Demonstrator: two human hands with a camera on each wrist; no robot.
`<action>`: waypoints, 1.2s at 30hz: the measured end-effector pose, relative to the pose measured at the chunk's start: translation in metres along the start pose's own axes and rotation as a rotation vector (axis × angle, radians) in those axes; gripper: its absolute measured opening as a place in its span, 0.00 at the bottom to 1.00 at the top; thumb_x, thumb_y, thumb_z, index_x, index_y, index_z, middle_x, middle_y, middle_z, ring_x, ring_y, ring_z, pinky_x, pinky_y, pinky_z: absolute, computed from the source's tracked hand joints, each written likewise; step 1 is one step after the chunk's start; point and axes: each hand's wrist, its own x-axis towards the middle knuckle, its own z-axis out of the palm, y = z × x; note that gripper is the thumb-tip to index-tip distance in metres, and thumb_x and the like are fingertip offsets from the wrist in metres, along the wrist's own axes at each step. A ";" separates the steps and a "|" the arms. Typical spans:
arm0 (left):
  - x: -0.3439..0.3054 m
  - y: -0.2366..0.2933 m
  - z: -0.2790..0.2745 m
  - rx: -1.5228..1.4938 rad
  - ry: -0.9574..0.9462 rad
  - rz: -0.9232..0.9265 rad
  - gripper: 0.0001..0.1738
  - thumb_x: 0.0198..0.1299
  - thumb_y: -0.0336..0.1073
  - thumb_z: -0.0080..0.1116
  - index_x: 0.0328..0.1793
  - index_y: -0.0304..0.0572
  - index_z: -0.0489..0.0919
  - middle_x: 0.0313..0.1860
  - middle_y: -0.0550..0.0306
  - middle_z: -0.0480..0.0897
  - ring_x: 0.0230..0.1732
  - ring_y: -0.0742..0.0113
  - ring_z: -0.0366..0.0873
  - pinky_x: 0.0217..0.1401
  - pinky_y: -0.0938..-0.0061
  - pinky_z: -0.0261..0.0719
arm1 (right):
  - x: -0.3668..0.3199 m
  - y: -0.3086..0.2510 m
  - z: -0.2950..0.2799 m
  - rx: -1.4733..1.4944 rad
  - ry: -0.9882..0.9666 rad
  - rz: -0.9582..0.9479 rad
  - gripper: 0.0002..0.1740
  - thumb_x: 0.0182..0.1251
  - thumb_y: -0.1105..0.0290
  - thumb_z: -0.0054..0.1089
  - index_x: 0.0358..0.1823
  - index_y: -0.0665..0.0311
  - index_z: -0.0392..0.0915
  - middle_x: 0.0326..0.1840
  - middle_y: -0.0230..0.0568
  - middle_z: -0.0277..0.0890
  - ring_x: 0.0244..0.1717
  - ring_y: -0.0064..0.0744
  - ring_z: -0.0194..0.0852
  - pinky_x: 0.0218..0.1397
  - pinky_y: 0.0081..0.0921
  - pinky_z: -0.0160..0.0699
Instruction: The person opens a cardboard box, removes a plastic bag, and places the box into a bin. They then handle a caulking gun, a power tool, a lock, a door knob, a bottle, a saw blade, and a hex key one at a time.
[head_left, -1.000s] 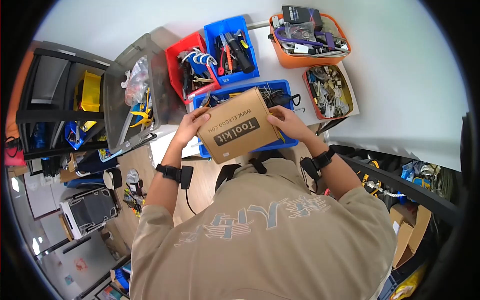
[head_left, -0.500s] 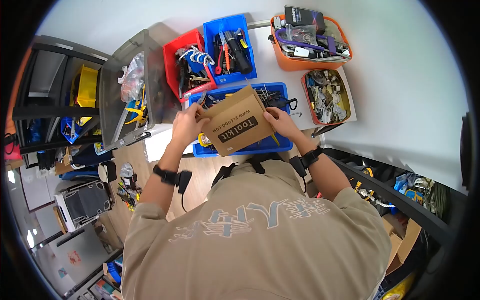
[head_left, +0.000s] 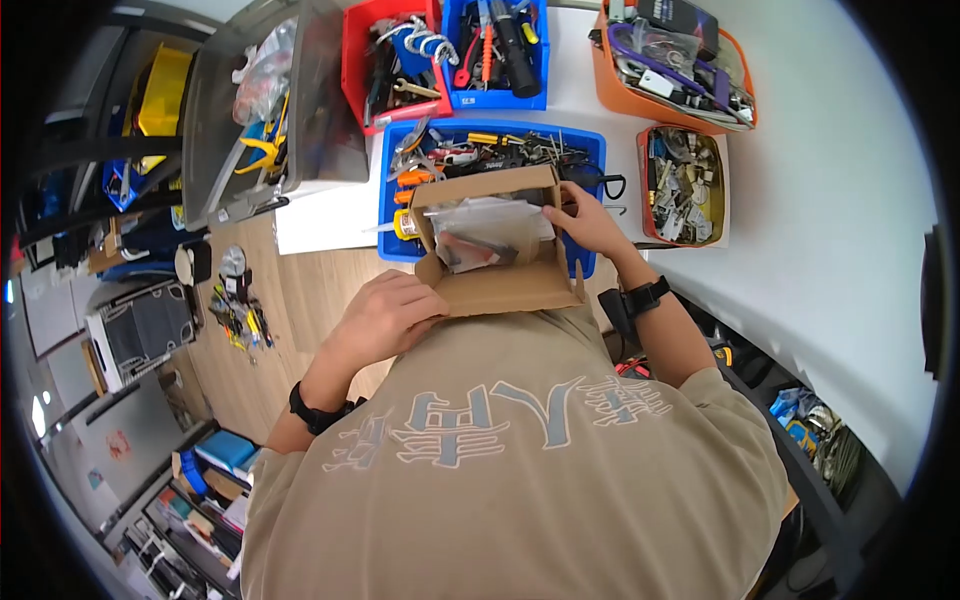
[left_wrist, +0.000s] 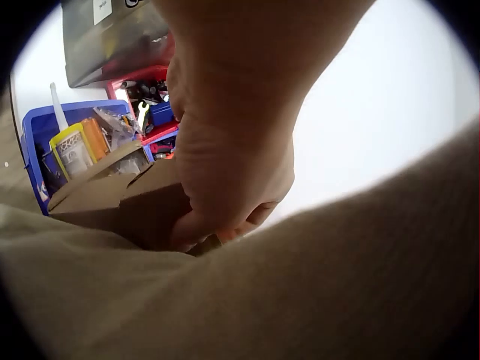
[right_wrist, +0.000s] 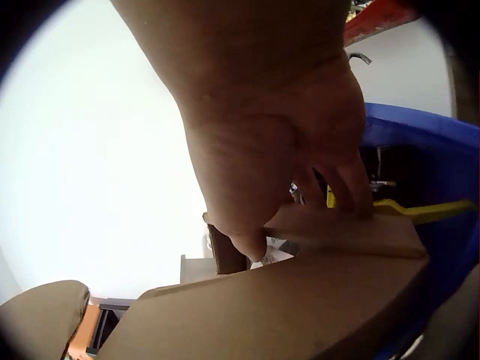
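Note:
An opened cardboard box [head_left: 515, 290] is held in front of the shirt, its lid folded back toward the body. Inside lies a clear plastic bag [head_left: 490, 222] with small red and dark items showing through. My left hand [head_left: 385, 315] pinches the near left corner of the lid; in the left wrist view its fingers curl at the cardboard edge. My right hand [head_left: 592, 225] grips the right side wall, and the right wrist view shows the thumb [right_wrist: 251, 244] over the rim and the other fingers outside.
Beneath the box stands a blue bin [head_left: 597, 148] of tools, with a glue bottle [head_left: 404, 224] at its left. Behind are a red bin [head_left: 350, 60] and another blue bin [head_left: 543, 75]. Orange containers [head_left: 615, 80] stand right; a grey transparent tub [head_left: 325, 130] stands left.
The box's lid has been opened and swung toward the body, showing the plastic bag inside. My left hand has moved down and nearer with the lid; my right hand stays at the right side.

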 end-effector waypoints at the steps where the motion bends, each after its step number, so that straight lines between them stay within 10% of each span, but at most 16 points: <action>1: -0.001 0.003 -0.003 -0.006 0.005 -0.013 0.14 0.47 0.27 0.76 0.39 0.46 0.84 0.35 0.60 0.86 0.38 0.57 0.83 0.45 0.64 0.79 | 0.002 0.000 -0.001 -0.010 0.041 0.005 0.37 0.71 0.54 0.69 0.71 0.71 0.69 0.60 0.53 0.81 0.57 0.41 0.84 0.61 0.34 0.82; 7: -0.002 0.017 -0.025 -0.059 0.071 -0.004 0.14 0.44 0.26 0.76 0.39 0.44 0.88 0.32 0.62 0.86 0.36 0.61 0.82 0.45 0.66 0.79 | 0.018 -0.007 -0.012 -0.128 0.233 0.123 0.38 0.73 0.43 0.61 0.67 0.71 0.74 0.53 0.55 0.86 0.53 0.45 0.87 0.56 0.35 0.83; 16: 0.017 -0.002 -0.037 -0.057 0.064 0.020 0.13 0.47 0.26 0.77 0.40 0.43 0.89 0.33 0.61 0.87 0.37 0.62 0.82 0.48 0.67 0.77 | -0.001 -0.018 -0.020 -0.216 0.262 0.061 0.32 0.74 0.53 0.61 0.69 0.70 0.71 0.60 0.56 0.82 0.53 0.50 0.86 0.58 0.37 0.83; 24: 0.046 -0.060 0.005 -0.232 0.521 -0.420 0.44 0.50 0.34 0.82 0.75 0.46 0.73 0.77 0.46 0.72 0.76 0.47 0.71 0.75 0.52 0.71 | -0.064 -0.035 -0.043 -0.498 0.018 -0.326 0.45 0.59 0.69 0.70 0.77 0.67 0.58 0.79 0.57 0.58 0.80 0.60 0.57 0.81 0.44 0.62; 27: 0.037 -0.098 0.034 -0.409 0.293 -0.571 0.47 0.56 0.40 0.79 0.79 0.42 0.66 0.77 0.47 0.71 0.74 0.51 0.72 0.73 0.55 0.74 | -0.074 -0.040 -0.036 -0.461 -0.042 -0.352 0.53 0.57 0.63 0.77 0.80 0.66 0.54 0.80 0.58 0.56 0.81 0.61 0.53 0.82 0.45 0.60; 36: 0.042 -0.105 0.022 -0.353 0.007 -0.579 0.42 0.52 0.39 0.82 0.71 0.39 0.72 0.62 0.50 0.79 0.64 0.58 0.81 0.62 0.67 0.82 | -0.059 -0.034 -0.017 0.005 0.173 -0.128 0.36 0.62 0.67 0.74 0.71 0.64 0.69 0.62 0.47 0.75 0.58 0.42 0.80 0.59 0.36 0.80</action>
